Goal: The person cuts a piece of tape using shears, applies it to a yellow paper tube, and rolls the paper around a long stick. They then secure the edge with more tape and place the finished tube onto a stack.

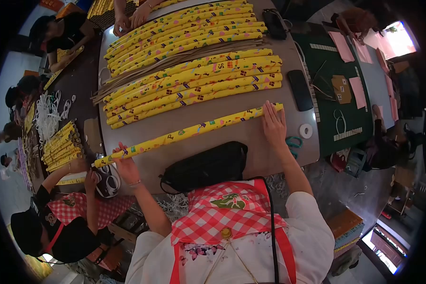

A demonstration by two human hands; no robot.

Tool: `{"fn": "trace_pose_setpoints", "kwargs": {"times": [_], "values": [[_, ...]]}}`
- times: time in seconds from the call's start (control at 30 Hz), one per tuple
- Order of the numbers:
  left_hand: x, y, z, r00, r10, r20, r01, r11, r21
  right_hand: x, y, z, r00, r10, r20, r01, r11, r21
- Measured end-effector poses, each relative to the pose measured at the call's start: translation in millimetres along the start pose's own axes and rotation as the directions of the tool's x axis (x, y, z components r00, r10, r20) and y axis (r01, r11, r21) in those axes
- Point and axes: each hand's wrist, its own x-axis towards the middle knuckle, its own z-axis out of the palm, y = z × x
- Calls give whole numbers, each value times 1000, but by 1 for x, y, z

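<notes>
A long yellow patterned tube point(189, 135) lies slantwise over the near part of the table, its right end higher in the picture. My left hand point(126, 166) is at the tube's left part, fingers curled round it from below with the thumb side up. My right hand point(273, 124) rests with its fingers stretched over the right end of the tube. Beyond it, rows of similar yellow tubes point(194, 87) lie side by side, with thin brown strips point(175, 61) between two groups. Just below the tube is a black pouch point(206, 165).
A phone point(299, 90), a white tape roll point(305, 131), teal scissors handles point(294, 142) and a black case point(274, 23) are on the table's right side. A co-worker's hands point(130, 20) are at the far edge. Another co-worker point(66, 222) is close at left.
</notes>
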Motion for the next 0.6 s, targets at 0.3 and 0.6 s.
{"fn": "trace_pose_setpoints", "kwargs": {"times": [0.3,0.6], "values": [[-4,-26,-60,985,-116,-126,113,993,-34,-11,31,0,918,338,-207,-308,937,165],[-1,-42,-95,933,2,-359,100,959,265,-1,56,20,654,652,384,-676,276,683]]}}
